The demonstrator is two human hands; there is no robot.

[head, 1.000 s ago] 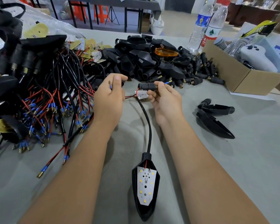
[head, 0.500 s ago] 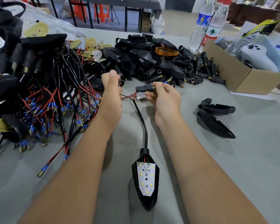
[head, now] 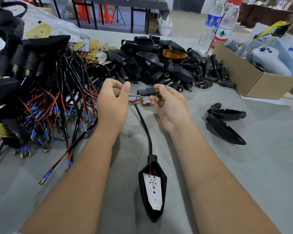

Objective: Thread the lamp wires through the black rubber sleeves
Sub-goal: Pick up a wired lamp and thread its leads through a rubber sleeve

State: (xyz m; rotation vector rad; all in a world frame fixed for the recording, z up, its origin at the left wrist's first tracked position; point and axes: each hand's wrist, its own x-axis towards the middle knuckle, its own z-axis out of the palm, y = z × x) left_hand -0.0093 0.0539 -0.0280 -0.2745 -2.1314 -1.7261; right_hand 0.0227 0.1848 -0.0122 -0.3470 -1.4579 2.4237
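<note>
A black lamp housing (head: 152, 191) with a white LED board lies on the grey table between my forearms. Its black cable (head: 145, 124) runs up to my hands and splits into thin red and black wires. My right hand (head: 167, 105) grips a black rubber sleeve (head: 146, 92) held sideways; a blue-tipped wire end (head: 167, 84) sticks out past my fingers on the sleeve's right. My left hand (head: 113, 102) pinches another wire, whose blue and brass tip (head: 134, 95) points at the sleeve's left opening.
A heap of wired lamps with red and black leads (head: 46, 102) fills the left. Black housings and sleeves (head: 156, 65) are piled behind my hands. Two loose housings (head: 225, 122) lie at right, near a cardboard box (head: 254, 78) and two water bottles (head: 216, 26).
My left hand drew back from the sleeve and now holds a blue-tipped wire end at the sleeve's left opening. My right hand kept its hold on the sleeve, shifting slightly.
</note>
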